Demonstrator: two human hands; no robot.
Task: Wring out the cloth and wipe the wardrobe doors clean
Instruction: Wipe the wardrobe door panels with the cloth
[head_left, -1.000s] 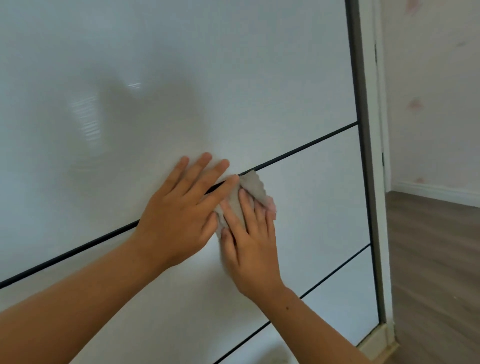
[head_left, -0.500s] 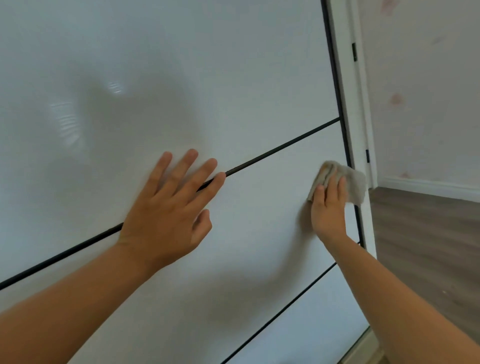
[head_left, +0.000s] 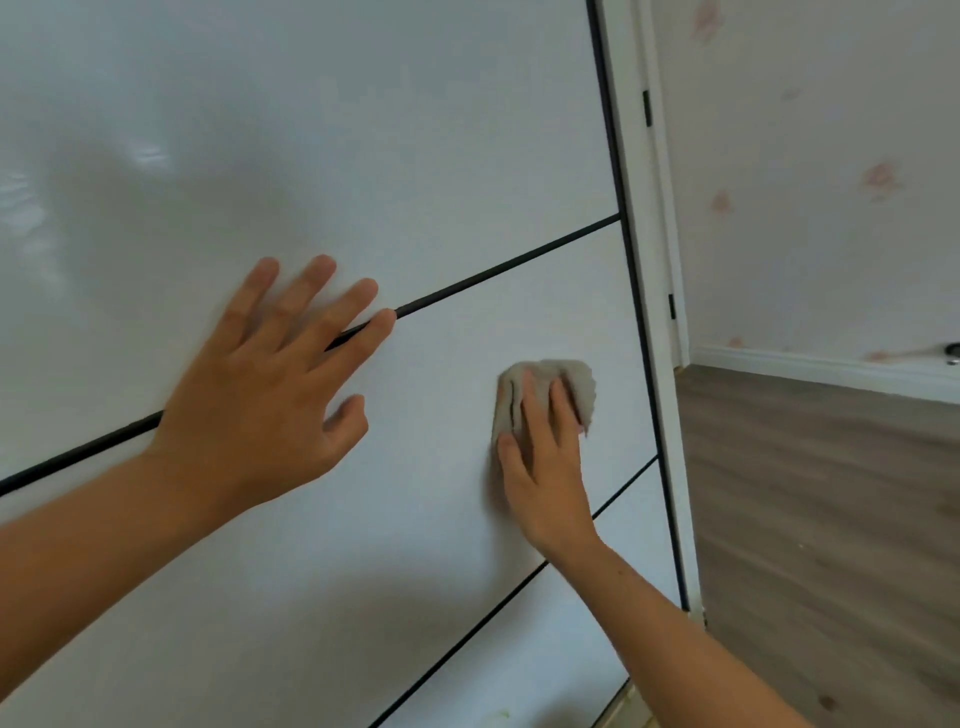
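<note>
Right grip (head_left: 545, 467): your fingers flat, pressing cloth (head_left: 576, 384) against door (head_left: 415, 156), middle panel, near right edge. Left grip (head_left: 260, 389): fingers spread, resting on door across dark seam (head_left: 493, 273), well apart from cloth. Wood floor (head_left: 805, 519) at right.

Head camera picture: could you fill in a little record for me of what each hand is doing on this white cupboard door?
Surface: glossy white wardrobe door, split into panels by thin black lines
Tool: crumpled grey cloth, against the middle panel near the door's right edge
Wiping: right hand, fingers laid over the cloth, pressing it to the door
Support: left hand, flat on the door, fingers spread across the upper black line
Background: grey wood-look floor, flower-patterned wall
</note>
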